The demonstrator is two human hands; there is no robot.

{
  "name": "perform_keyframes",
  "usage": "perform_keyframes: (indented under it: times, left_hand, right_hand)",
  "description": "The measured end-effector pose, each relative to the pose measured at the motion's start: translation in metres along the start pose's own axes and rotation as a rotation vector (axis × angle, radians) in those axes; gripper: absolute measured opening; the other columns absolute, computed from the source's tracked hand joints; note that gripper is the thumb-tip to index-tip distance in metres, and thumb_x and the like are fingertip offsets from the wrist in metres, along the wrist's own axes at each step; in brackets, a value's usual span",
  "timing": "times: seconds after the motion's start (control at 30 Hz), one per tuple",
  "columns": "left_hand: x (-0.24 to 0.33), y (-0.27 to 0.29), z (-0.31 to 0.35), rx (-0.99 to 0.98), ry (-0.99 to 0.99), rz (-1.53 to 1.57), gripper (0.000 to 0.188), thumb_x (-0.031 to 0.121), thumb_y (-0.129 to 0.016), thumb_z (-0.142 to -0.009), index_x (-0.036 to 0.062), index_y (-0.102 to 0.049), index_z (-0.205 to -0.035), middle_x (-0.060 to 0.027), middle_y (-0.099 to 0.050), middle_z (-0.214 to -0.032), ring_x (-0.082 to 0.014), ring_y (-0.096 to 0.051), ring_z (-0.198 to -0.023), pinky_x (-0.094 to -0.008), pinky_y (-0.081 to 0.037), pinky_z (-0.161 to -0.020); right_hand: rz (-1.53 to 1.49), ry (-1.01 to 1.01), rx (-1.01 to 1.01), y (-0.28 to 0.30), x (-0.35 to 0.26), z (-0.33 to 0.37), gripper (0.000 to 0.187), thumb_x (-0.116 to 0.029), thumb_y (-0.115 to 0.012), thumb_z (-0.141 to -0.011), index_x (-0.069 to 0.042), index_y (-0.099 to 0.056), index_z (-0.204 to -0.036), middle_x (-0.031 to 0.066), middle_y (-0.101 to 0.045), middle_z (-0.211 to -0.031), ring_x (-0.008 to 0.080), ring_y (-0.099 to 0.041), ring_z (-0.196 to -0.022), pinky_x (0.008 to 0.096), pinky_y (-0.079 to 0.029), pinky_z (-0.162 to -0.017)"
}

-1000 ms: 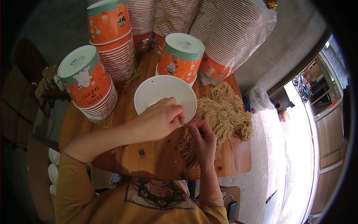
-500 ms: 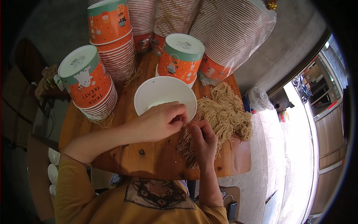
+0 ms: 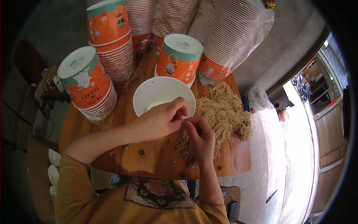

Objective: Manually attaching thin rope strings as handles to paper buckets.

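Note:
An open paper bucket (image 3: 158, 87), white inside with a small hole near its far rim, stands upright on the wooden table. My left hand (image 3: 158, 119) reaches across its near side with fingers closed in a pinch, covering part of the rim. Close against it at the bucket's right near edge, my right hand (image 3: 201, 138) is also pinched, thumb against forefinger. Whatever lies between the fingertips is too small or hidden to make out. A heap of beige strings (image 3: 227, 112) spreads beside and partly behind my right hand.
Upside-down orange and green paper buckets stand in stacks at left (image 3: 87, 82), back left (image 3: 108, 26) and behind the open bucket (image 3: 177, 63). Tall plastic-wrapped stacks (image 3: 235, 33) line the back. The wooden table (image 3: 138, 156) ends just before my body.
My fingertips have shifted slightly up and to the left, and both hands remain pinched close together. The view has moved a little; the bucket and strings stay where they were.

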State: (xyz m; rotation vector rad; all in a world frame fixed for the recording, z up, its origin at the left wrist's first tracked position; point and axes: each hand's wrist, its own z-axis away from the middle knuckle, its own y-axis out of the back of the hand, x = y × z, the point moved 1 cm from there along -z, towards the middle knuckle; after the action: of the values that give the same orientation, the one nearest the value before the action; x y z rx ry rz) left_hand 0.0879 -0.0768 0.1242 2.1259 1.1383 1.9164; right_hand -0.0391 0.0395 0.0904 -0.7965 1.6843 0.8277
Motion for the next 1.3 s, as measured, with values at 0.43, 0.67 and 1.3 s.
perform_keyframes:
  times: [0.43,0.67,1.3]
  left_hand:
    - [0.004,0.000,0.002,0.084,-0.146,-0.164,0.012,0.001,-0.056,-0.083,0.0039,-0.052,-0.094,-0.0105,-0.058,-0.089,-0.0290,-0.059,-0.083,-0.0387,-0.049,-0.070]
    - [0.000,0.000,0.002,0.061,-0.132,-0.208,0.009,0.003,-0.058,-0.085,0.0047,-0.058,-0.094,-0.0066,-0.055,-0.089,-0.0198,-0.058,-0.077,-0.0314,-0.048,-0.068]
    - [0.000,0.000,0.003,0.151,-0.142,-0.240,0.009,0.001,-0.059,-0.082,0.0034,-0.053,-0.088,-0.0077,-0.054,-0.086,-0.0219,-0.057,-0.076,-0.0326,-0.046,-0.065]
  right_hand:
    - [0.052,0.038,-0.023,0.014,0.007,0.003,0.008,-0.008,-0.062,-0.089,0.000,-0.063,-0.090,-0.0011,-0.057,-0.079,0.0051,-0.046,-0.063,0.0213,-0.041,-0.060]
    - [-0.238,-0.292,-0.114,0.022,0.000,0.008,0.010,-0.009,-0.057,-0.095,-0.003,-0.063,-0.100,-0.0061,-0.058,-0.087,0.0010,-0.049,-0.075,0.0172,-0.040,-0.066]
    - [-0.104,-0.107,-0.044,0.017,0.011,0.013,0.004,-0.006,-0.059,-0.092,-0.003,-0.059,-0.095,-0.0056,-0.057,-0.081,0.0017,-0.049,-0.075,0.0182,-0.042,-0.068]
